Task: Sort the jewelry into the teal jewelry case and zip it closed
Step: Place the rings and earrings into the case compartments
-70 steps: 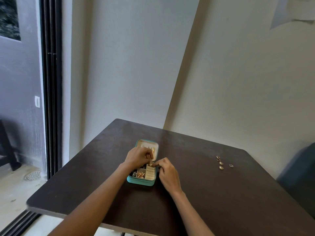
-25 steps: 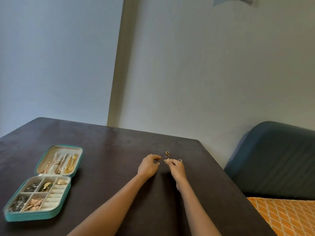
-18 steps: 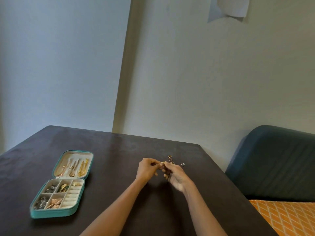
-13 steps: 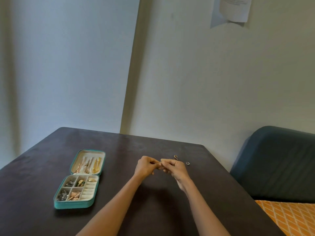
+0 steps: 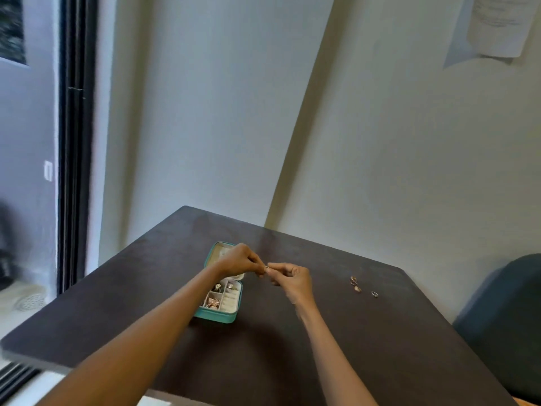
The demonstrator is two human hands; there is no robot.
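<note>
The teal jewelry case (image 5: pixel 218 315) lies open on the dark table (image 5: pixel 380 347), its cream compartments holding several gold and dark pieces. My left hand (image 5: pixel 238 260) hovers above the case's lid half. My right hand (image 5: pixel 291 279) is just to the right of the case. Both hands pinch one small ring (image 5: pixel 266 268) between their fingertips. Several loose rings (image 5: pixel 355 285) lie on the table to the right, with one silver ring (image 5: pixel 374 294) a little apart from them.
The table stands in a corner against pale walls. A dark sliding door frame (image 5: pixel 74 171) is on the left. A dark blue chair (image 5: pixel 503 332) stands at the table's right edge. A paper sheet (image 5: pixel 497 24) hangs on the wall.
Both hands have carried a small ring from the loose group on the right over to the open case. My view has swung left with them.
</note>
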